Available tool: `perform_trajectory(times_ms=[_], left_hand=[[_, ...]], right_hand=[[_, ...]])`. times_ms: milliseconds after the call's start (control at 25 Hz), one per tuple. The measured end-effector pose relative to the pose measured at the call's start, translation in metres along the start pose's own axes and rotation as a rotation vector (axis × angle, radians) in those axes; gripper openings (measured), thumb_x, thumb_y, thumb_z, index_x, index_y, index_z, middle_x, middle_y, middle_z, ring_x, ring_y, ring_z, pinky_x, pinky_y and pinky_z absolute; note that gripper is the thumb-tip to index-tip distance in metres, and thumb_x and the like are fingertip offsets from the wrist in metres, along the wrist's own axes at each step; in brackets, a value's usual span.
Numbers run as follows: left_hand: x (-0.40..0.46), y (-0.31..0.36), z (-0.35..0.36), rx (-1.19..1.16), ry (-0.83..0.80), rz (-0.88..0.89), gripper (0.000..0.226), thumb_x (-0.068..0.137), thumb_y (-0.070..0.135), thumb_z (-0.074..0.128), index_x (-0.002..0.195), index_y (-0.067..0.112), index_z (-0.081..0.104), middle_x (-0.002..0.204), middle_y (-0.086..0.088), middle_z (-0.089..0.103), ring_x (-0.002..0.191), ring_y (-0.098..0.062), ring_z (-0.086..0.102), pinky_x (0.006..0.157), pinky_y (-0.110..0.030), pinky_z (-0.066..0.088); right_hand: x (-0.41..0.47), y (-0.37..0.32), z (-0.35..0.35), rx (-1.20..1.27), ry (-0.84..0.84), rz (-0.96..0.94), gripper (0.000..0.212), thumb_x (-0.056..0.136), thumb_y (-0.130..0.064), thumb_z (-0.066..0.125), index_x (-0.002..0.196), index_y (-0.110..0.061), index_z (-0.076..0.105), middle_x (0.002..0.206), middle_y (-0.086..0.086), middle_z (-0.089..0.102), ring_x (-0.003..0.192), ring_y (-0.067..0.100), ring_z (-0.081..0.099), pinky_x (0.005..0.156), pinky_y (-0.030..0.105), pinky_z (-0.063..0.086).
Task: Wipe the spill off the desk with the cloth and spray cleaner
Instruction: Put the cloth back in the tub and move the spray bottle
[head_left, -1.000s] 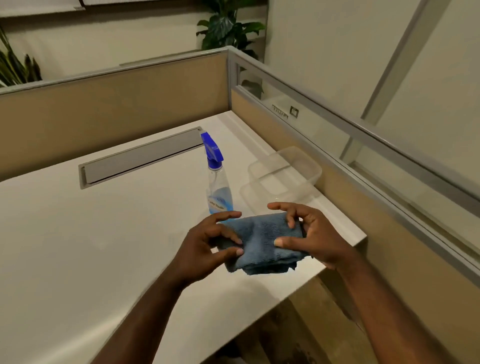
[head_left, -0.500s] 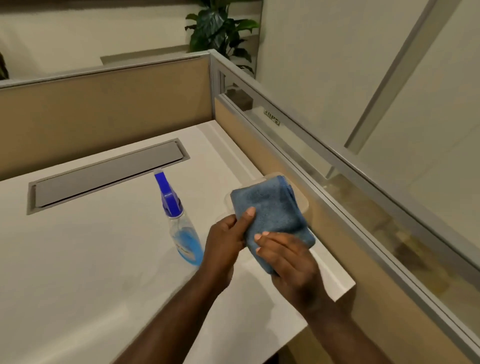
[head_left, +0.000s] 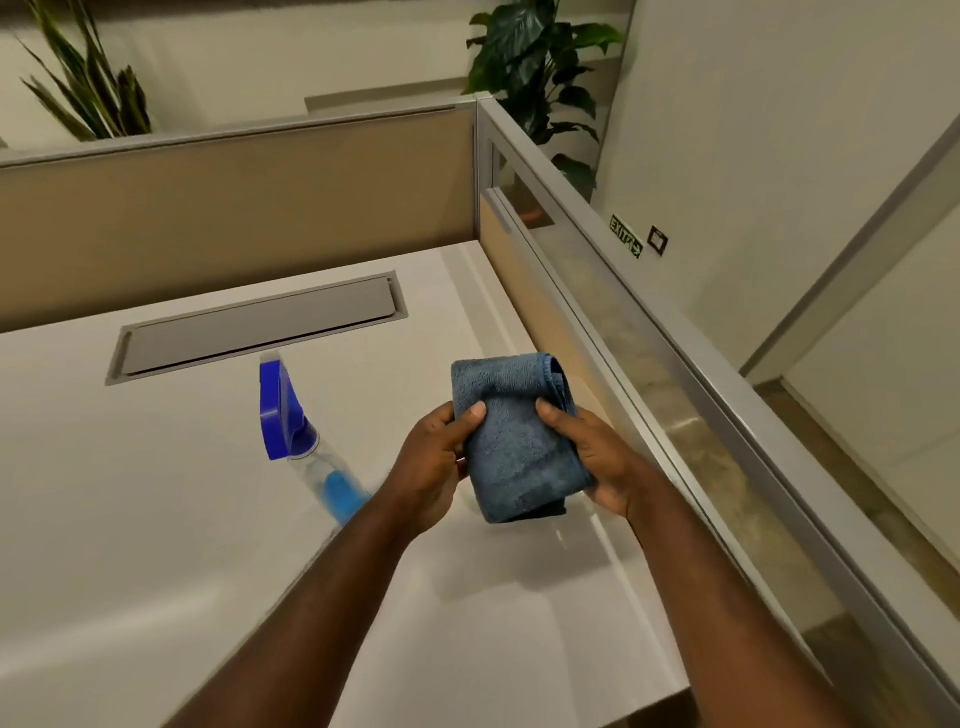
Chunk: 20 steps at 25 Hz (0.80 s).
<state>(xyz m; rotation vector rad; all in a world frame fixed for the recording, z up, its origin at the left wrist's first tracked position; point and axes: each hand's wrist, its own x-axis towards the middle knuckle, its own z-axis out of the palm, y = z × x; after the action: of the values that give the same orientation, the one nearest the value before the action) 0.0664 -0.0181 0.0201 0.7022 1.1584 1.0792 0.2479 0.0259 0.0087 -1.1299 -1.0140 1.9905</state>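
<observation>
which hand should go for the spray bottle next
Left, probably. The spray bottle stands on the desk just beside the left hand, while the right hand, on the cloth's far side, could keep holding it.

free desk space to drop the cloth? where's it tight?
Bare patches: left of the spray bottle below the grey cable hatch, and the near desk between the forearms. Tight: right edge by the partition, where both hands hold the cloth.
</observation>
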Motion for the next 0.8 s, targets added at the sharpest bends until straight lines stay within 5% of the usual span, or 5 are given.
perform_trajectory(times_ms=[160, 280, 480, 640, 800], left_hand=[[0.017, -0.011, -0.007, 0.215, 0.092, 0.054, 0.058, 0.088, 0.021, 0.066, 0.137, 0.024, 0.036, 0.125, -0.006, 0.058, 0.109, -0.021, 0.061, 0.084, -0.034, 0.056], [0.025, -0.02, -0.014, 0.703, 0.108, 0.285, 0.089, 0.079, 0.025, 0.074, 0.148, 0.031, 0.018, 0.135, 0.003, 0.043, 0.123, -0.02, 0.048, 0.096, -0.035, 0.05], [0.02, -0.027, -0.009, 1.235, 0.272, 0.196, 0.073, 0.078, 0.036, 0.072, 0.14, 0.043, 0.034, 0.161, 0.001, -0.001, 0.139, -0.026, 0.023, 0.108, -0.045, 0.036], [0.02, -0.039, -0.011, 1.377, 0.221, 0.115, 0.081, 0.078, 0.042, 0.069, 0.145, 0.044, 0.024, 0.161, 0.007, -0.011, 0.139, -0.029, 0.025, 0.103, -0.047, 0.04], [0.025, -0.044, -0.004, 1.657, 0.203, 0.083, 0.081, 0.083, 0.043, 0.062, 0.149, 0.036, 0.015, 0.161, 0.01, -0.013, 0.146, -0.035, 0.001, 0.111, -0.06, 0.021]], right_hand=[[0.025, 0.009, -0.005, -0.051, 0.072, 0.058, 0.034, 0.09, -0.027, 0.063, 0.117, -0.006, 0.061, 0.112, 0.018, 0.07, 0.101, 0.033, 0.068, 0.087, 0.048, 0.055], [0.039, 0.014, -0.007, -0.129, 0.128, 0.102, 0.025, 0.093, -0.025, 0.06, 0.111, -0.008, 0.063, 0.106, 0.017, 0.072, 0.097, 0.033, 0.069, 0.085, 0.047, 0.056], [0.059, 0.018, -0.011, -0.216, 0.123, 0.279, 0.019, 0.095, -0.012, 0.056, 0.11, -0.003, 0.063, 0.109, 0.02, 0.069, 0.101, 0.034, 0.067, 0.09, 0.048, 0.054], [0.072, 0.024, -0.007, -0.441, 0.15, 0.342, 0.021, 0.092, -0.007, 0.056, 0.111, 0.0, 0.062, 0.111, 0.021, 0.068, 0.102, 0.035, 0.066, 0.092, 0.05, 0.052], [0.083, 0.034, -0.002, -0.659, 0.195, 0.334, 0.019, 0.09, -0.012, 0.061, 0.106, -0.002, 0.063, 0.111, 0.021, 0.067, 0.096, 0.033, 0.064, 0.081, 0.041, 0.054]])
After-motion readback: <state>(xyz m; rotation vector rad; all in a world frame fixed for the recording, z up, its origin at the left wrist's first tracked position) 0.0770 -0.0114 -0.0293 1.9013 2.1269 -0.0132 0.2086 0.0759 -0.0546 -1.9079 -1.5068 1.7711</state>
